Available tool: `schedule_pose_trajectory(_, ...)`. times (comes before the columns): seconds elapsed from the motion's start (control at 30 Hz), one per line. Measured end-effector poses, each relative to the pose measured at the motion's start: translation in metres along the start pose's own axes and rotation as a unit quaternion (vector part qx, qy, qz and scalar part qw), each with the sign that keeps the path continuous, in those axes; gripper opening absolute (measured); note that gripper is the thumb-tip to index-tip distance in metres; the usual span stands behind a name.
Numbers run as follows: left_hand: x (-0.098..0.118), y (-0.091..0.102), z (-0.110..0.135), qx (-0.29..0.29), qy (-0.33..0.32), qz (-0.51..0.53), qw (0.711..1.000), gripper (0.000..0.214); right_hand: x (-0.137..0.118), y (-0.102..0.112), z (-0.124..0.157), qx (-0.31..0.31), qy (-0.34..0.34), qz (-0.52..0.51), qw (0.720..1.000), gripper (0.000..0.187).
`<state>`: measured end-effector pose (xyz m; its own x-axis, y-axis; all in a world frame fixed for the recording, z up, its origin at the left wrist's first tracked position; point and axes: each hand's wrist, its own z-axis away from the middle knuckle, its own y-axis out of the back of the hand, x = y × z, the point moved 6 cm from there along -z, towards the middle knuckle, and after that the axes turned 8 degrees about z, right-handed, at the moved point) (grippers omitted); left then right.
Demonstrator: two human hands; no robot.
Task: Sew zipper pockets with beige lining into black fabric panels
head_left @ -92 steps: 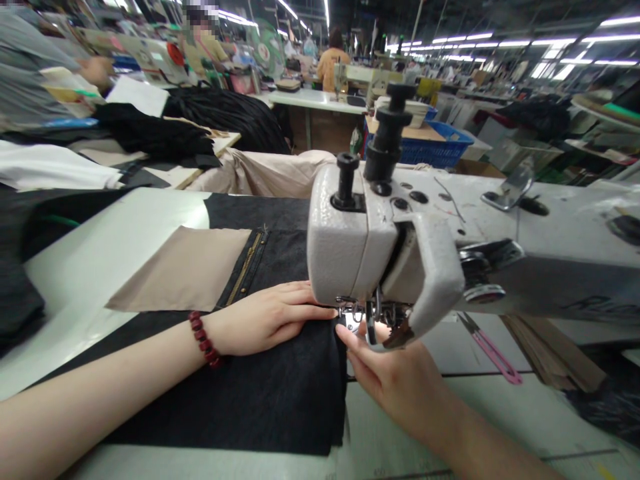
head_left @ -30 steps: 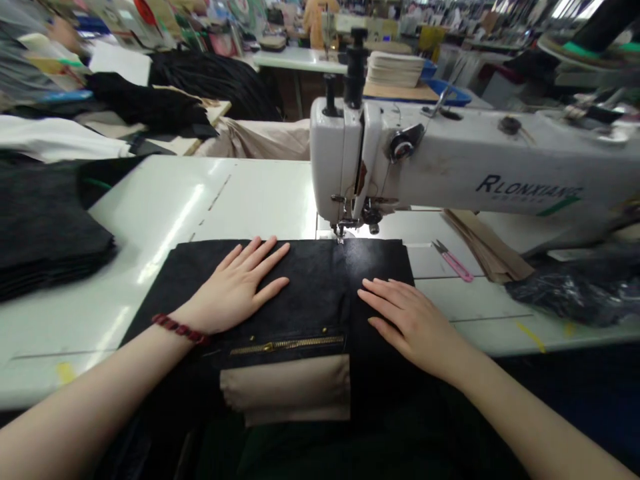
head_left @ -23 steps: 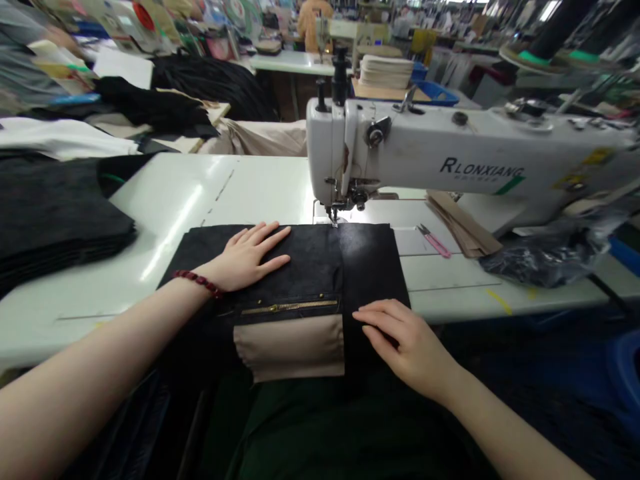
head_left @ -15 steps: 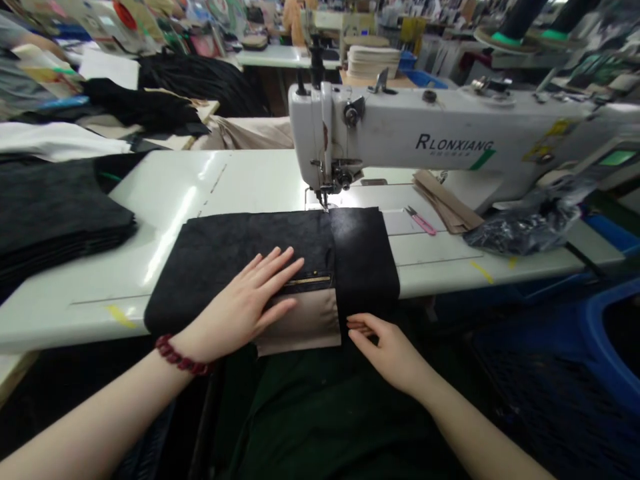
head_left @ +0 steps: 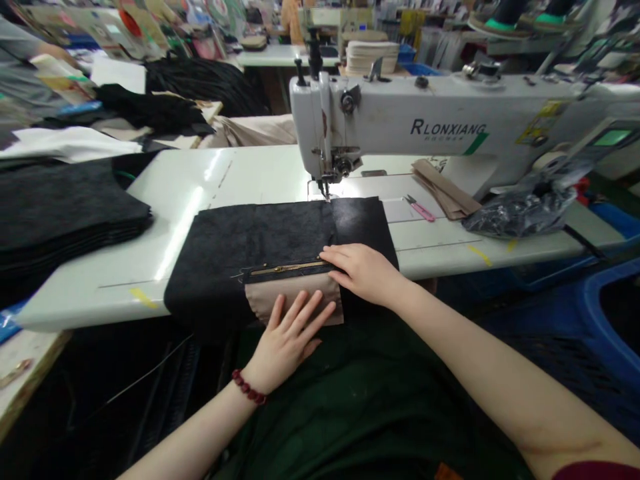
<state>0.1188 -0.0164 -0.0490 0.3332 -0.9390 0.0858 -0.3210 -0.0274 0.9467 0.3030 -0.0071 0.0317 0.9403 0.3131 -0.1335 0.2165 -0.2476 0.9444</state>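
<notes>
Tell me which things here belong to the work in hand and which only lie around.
In hand: black panel, brass zipper, beige pocket lining under the left hand, right hand at the zipper's end, sewing machine at the panel's far edge.
Lying about: pink snips, stack of black pieces, brown paper strips, dark plastic bag.

Even overhead light fills the room; a lamp under the sewing machine whitens the table by the needle, and a glare streak runs down its glossy left part. The black fabric keeps little detail, below the table lies deep shadow, and the background is blurred, bowing toward the edges.
</notes>
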Motion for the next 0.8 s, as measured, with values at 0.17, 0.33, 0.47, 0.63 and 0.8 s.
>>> schedule_pose_trajectory(0.17,0.006,-0.022,0.014,0.078,0.016,-0.014,0.997,0.069,-0.001,-0.011,-0.017,-0.053,0.050,0.037,0.997,0.028)
schedule_pose_trajectory(0.33,0.004,0.003,0.023,0.090,0.020,0.053,0.994,0.066,0.007,-0.004,-0.022,-0.068,0.030,0.038,0.997,0.030)
schedule_pose_trajectory(0.47,0.002,0.030,0.038,0.107,0.041,0.140,0.983,0.071,0.015,0.002,-0.028,-0.066,0.002,0.033,0.997,0.030)
schedule_pose_trajectory(0.63,-0.007,0.051,0.051,0.167,0.130,0.278,0.937,0.071,0.018,0.004,-0.030,-0.064,-0.012,0.025,0.998,0.028)
schedule_pose_trajectory(0.8,-0.019,0.059,0.046,0.144,0.270,0.284,0.908,0.052,0.021,0.003,-0.032,-0.071,-0.016,0.037,0.997,0.028)
